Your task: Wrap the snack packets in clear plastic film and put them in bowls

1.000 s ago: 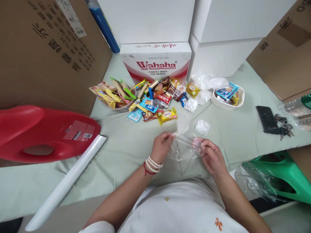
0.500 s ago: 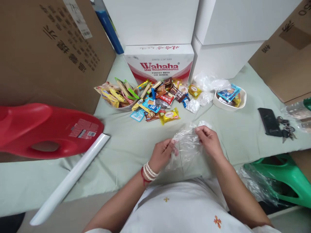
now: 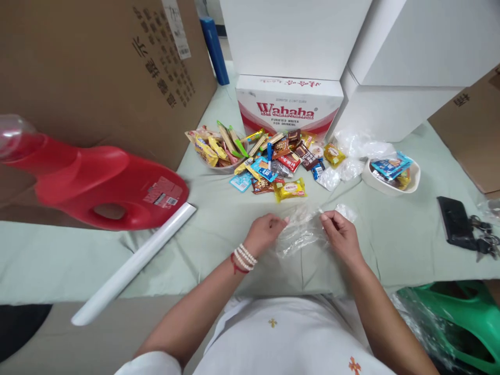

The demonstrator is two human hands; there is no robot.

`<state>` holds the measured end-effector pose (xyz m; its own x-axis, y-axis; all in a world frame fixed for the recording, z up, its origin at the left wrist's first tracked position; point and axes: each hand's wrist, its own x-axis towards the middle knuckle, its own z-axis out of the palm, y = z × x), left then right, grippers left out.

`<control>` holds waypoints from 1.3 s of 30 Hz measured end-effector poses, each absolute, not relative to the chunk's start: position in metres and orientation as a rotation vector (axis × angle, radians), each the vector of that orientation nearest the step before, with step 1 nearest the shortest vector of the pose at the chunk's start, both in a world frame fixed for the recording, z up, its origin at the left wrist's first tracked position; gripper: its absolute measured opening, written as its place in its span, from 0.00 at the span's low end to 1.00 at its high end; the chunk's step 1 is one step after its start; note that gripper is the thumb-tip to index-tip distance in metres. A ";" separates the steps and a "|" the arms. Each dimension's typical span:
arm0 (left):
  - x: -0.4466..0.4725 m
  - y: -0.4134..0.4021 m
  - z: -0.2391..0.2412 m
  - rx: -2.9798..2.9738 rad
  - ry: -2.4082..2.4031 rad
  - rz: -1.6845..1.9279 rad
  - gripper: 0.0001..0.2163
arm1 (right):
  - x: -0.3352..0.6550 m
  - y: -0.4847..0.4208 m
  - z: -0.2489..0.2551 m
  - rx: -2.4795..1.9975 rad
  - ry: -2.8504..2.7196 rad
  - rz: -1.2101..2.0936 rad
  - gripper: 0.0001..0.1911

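A clear plastic bag (image 3: 300,237) is stretched between my two hands, low over the cloth near the table's front. My left hand (image 3: 266,230), with a beaded bracelet at the wrist, pinches its left side. On the other side my right hand (image 3: 340,233) grips it between thumb and fingers. Just beyond lies a loose heap of wrapped snacks (image 3: 287,160), the nearest being a yellow packet (image 3: 289,189). Left of the heap, a clear bowl (image 3: 222,169) is filled with more snacks. A white bowl (image 3: 385,185) with several packets stands to the right, beside crumpled clear bags (image 3: 347,169).
A red jug (image 3: 117,182) and a white tube (image 3: 135,263) lie at left. Behind the snacks are a Wahaha carton (image 3: 289,107) and white boxes (image 3: 297,36). A black wallet-like item (image 3: 455,221) and keys (image 3: 486,234) sit at right. A green jug (image 3: 461,323) is below the table edge.
The view has turned left, so the table things appear further right. Both hands still grip the plastic bag, which now looks more spread out and flatter between them.
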<state>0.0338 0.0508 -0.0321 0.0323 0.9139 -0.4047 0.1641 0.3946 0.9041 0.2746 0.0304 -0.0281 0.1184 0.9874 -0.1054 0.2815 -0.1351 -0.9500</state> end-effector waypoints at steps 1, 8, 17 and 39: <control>0.037 0.055 -0.034 1.059 1.433 0.791 0.18 | 0.277 0.029 -0.027 -1.564 -1.285 1.047 0.19; 0.028 0.051 -0.049 0.604 1.435 1.250 0.13 | 0.301 0.021 -0.036 -1.678 -0.941 1.012 0.19; 0.008 0.045 -0.025 0.383 1.372 0.972 0.25 | 0.286 0.032 -0.038 -1.645 -0.794 1.186 0.19; -0.040 -0.014 -0.014 1.714 2.025 0.696 0.10 | 0.296 0.004 -0.048 -1.823 -1.072 1.165 0.23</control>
<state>-0.0400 -0.0143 -0.0141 -0.1713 0.9850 0.0183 0.7882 0.1259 0.6024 0.2960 0.0038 -0.0479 0.2485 0.9064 -0.3415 0.2652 -0.4027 -0.8760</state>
